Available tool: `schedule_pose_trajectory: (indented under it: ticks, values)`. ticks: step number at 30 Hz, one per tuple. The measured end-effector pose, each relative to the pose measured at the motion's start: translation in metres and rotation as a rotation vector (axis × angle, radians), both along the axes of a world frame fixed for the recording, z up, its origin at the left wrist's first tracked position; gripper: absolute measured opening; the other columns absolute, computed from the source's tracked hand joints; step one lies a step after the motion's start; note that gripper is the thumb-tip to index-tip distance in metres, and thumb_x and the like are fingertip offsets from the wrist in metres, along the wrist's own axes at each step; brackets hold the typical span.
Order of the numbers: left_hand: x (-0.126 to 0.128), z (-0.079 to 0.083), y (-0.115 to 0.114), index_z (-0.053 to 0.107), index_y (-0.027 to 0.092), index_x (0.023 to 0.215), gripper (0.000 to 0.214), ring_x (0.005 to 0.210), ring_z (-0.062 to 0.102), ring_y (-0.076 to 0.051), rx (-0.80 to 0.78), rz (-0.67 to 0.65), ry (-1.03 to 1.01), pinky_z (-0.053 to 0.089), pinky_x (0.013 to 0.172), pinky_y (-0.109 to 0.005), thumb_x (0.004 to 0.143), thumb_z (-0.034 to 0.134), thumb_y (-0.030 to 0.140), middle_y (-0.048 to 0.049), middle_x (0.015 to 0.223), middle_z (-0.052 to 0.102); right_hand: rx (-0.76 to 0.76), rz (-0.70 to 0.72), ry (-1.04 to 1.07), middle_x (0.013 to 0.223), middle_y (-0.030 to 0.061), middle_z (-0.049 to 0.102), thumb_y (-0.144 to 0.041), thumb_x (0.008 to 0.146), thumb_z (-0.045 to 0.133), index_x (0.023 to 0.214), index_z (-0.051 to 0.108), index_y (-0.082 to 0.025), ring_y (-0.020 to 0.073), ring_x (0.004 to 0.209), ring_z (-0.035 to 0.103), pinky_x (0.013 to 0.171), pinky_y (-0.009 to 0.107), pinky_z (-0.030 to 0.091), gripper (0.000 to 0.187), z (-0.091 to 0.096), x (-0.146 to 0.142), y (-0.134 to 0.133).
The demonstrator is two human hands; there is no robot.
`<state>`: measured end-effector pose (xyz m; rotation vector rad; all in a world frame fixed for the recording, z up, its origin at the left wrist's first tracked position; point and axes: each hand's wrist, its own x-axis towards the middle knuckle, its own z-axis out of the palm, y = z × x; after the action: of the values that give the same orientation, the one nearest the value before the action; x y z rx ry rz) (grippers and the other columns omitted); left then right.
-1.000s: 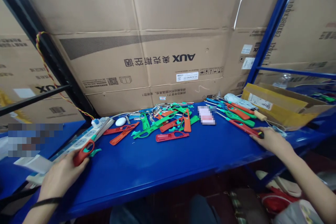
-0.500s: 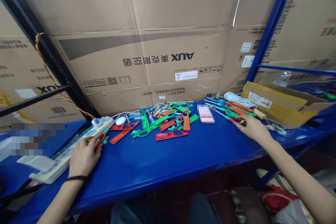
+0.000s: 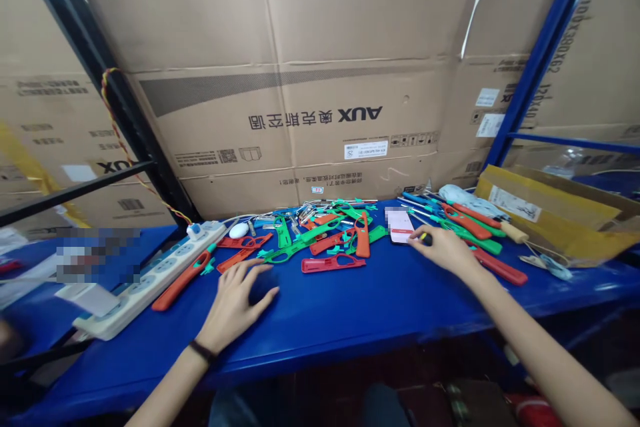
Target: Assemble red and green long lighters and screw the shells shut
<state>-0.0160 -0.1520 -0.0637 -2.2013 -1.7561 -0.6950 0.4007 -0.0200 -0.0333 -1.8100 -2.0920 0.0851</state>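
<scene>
My left hand [image 3: 235, 303] rests open and empty on the blue steel shelf [image 3: 350, 320], just in front of a heap of plastic utility-lighter bodies [image 3: 320, 240] in red, orange and green. An orange lighter body with a green clip [image 3: 183, 283] lies to its left. My right hand [image 3: 445, 250] pinches a small black and yellow object [image 3: 426, 238], mostly hidden by the fingers. That hand is next to a blurred flat card or phone [image 3: 400, 225]. A long red part [image 3: 500, 265] lies behind the right wrist.
A white power strip [image 3: 150, 280] lies along the left of the shelf, with a white computer mouse [image 3: 239, 230] near its end. Screwdriver-like tools [image 3: 465, 223] and an open yellow cardboard box [image 3: 550, 213] stand at right. Large cardboard sheets [image 3: 300, 93] rise behind the shelf.
My left hand has let go of the orange lighter body, now lying by the power strip. My right hand has moved left, and the long red part lies on the shelf.
</scene>
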Motion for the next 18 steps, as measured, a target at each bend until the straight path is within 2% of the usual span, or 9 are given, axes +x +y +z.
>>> schedule_pose_trajectory:
  ticks: [3, 5, 7, 10, 12, 14, 16, 18]
  values:
    - [0.029, 0.004, 0.034, 0.056, 0.024, 0.111, 0.04, 0.109, 0.05, -0.027, -0.022, -0.047, -0.08, 0.039, 0.092, -0.042, 0.081, 0.059, 0.05, -0.0076, 0.115, 0.056, -0.035, 0.051, -0.036, 0.086, 0.0044, 0.072, -0.042, 0.081, 0.058, 0.087, 0.068, -0.026, 0.0245, 0.08, 0.067, 0.057, 0.026, 0.041, 0.02, -0.011, -0.027, -0.002]
    - [0.045, 0.006, 0.058, 0.059, 0.024, 0.105, 0.036, 0.107, 0.051, -0.026, -0.039, -0.062, -0.102, 0.039, 0.091, -0.041, 0.08, 0.06, 0.051, -0.0068, 0.112, 0.057, -0.031, 0.054, -0.046, 0.088, 0.0048, 0.072, -0.044, 0.082, 0.057, 0.087, 0.066, -0.026, 0.0258, 0.081, 0.067, 0.056, 0.026, 0.041, 0.02, -0.018, -0.037, -0.004]
    - [0.057, 0.006, 0.08, 0.062, 0.024, 0.098, 0.028, 0.104, 0.051, -0.026, -0.014, 0.028, -0.124, 0.038, 0.091, -0.042, 0.082, 0.059, 0.047, -0.0064, 0.107, 0.059, 0.011, 0.074, -0.019, 0.089, 0.0041, 0.072, -0.046, 0.085, 0.055, 0.085, 0.065, -0.026, 0.0262, 0.082, 0.068, 0.057, 0.027, 0.041, 0.022, -0.024, -0.043, -0.005]
    - [0.067, 0.002, 0.108, 0.062, 0.021, 0.102, 0.032, 0.103, 0.051, -0.031, 0.017, 0.136, -0.158, 0.039, 0.086, -0.047, 0.081, 0.061, 0.045, -0.0108, 0.104, 0.059, 0.072, 0.131, 0.043, 0.091, 0.0022, 0.072, -0.052, 0.084, 0.054, 0.084, 0.063, -0.026, 0.0254, 0.086, 0.068, 0.06, 0.028, 0.044, 0.027, -0.032, -0.047, -0.004]
    - [0.069, -0.003, 0.12, 0.063, 0.021, 0.103, 0.035, 0.101, 0.052, -0.032, 0.014, 0.136, -0.162, 0.039, 0.083, -0.048, 0.079, 0.063, 0.045, -0.0118, 0.104, 0.061, 0.083, 0.147, 0.061, 0.092, 0.0013, 0.072, -0.055, 0.08, 0.058, 0.084, 0.062, -0.027, 0.0252, 0.088, 0.067, 0.061, 0.028, 0.045, 0.029, -0.036, -0.048, -0.001]
    - [0.069, -0.007, 0.125, 0.066, 0.022, 0.097, 0.026, 0.097, 0.054, -0.031, 0.012, 0.112, -0.159, 0.039, 0.084, -0.047, 0.08, 0.062, 0.042, -0.0099, 0.1, 0.064, 0.092, 0.173, 0.065, 0.093, 0.0009, 0.071, -0.055, 0.079, 0.059, 0.084, 0.061, -0.027, 0.0244, 0.09, 0.067, 0.062, 0.028, 0.046, 0.028, -0.039, -0.047, 0.002]
    - [0.065, -0.008, 0.126, 0.067, 0.024, 0.089, 0.016, 0.093, 0.057, -0.028, 0.025, 0.084, -0.157, 0.036, 0.09, -0.047, 0.084, 0.058, 0.035, -0.0068, 0.093, 0.068, 0.113, 0.201, 0.067, 0.092, 0.0014, 0.071, -0.052, 0.081, 0.058, 0.084, 0.061, -0.027, 0.0231, 0.09, 0.066, 0.061, 0.028, 0.047, 0.025, -0.041, -0.045, 0.004]
    - [0.058, -0.005, 0.126, 0.066, 0.025, 0.084, 0.014, 0.091, 0.06, -0.025, 0.054, 0.067, -0.166, 0.031, 0.098, -0.048, 0.086, 0.053, 0.029, -0.0043, 0.089, 0.07, 0.161, 0.208, 0.067, 0.093, 0.0032, 0.07, -0.046, 0.083, 0.057, 0.085, 0.06, -0.026, 0.023, 0.09, 0.065, 0.064, 0.029, 0.047, 0.021, -0.041, -0.043, 0.004]
